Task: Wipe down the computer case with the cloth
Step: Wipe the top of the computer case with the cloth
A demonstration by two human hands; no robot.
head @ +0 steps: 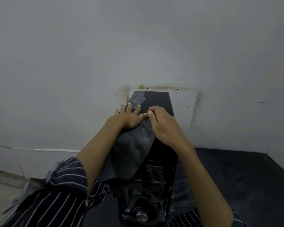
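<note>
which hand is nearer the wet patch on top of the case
Left. The left hand lies flat on the cloth, its fingertips at the edge of the wet patch on the computer case. The right hand pinches the cloth nearer the person, to the patch's right.

Dark grey cloth (134, 145) draped over the upright black computer case (159, 100) — wet patch far-left.

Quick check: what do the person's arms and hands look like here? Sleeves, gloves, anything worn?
Both hands are bare: left hand, right hand. No gloves, rings or watch visible. Forearms are uncovered. The left sleeve is dark with thin white stripes, pushed up near the elbow; a matching striped right sleeve shows at the bottom edge.
</note>
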